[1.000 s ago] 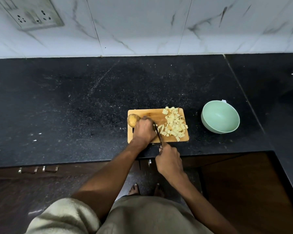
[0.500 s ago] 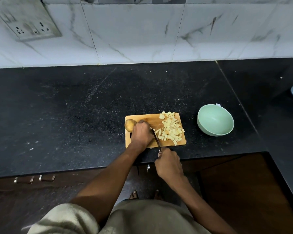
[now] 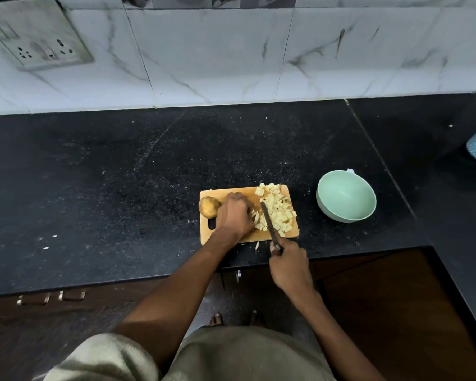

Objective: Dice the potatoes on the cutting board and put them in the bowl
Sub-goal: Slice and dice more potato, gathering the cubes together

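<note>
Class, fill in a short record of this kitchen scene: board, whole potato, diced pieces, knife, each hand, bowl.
board: wooden cutting board on black counter
whole potato: unpeeled potato at board's left end
diced pieces: pile of potato cubes on board's right half
knife: knife blade over the pile
left hand: left hand on the board
right hand: right hand grips knife
bowl: green bowl, empty, right of board

Pale beige shirt (image 3: 231, 356), bare forearms, bare feet (image 3: 216, 319)

1. tabletop (image 3: 121, 171): black speckled stone, slight sheen
2. cutting board (image 3: 223, 192): light wood, smooth, matt
3. bowl (image 3: 345, 196): mint green, smooth, looks plastic
4. wall tiles (image 3: 217, 56), far: white marble-look, glossy
5. knife (image 3: 268, 222): dark blade
</note>
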